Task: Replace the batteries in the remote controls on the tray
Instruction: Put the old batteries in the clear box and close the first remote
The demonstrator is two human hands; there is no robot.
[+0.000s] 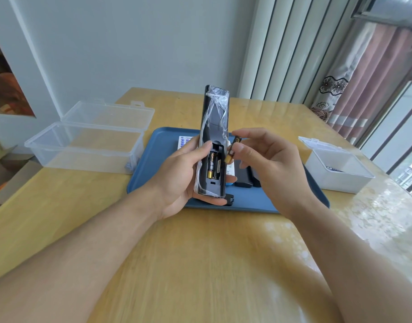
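My left hand (188, 176) grips a long dark remote (213, 141) upright above the blue tray (258, 201), its back facing me and its battery bay open near the lower end. One battery (210, 167) sits in the bay's left slot; the right slot looks empty. My right hand (270, 164) pinches a second battery (233, 149) between thumb and fingertips, just right of the bay. That battery's long axis runs near to far, roughly parallel to the slot. I judge the next move is a short shift left into the empty slot. Other remotes lie on the tray behind, on the wooden table (200, 264).
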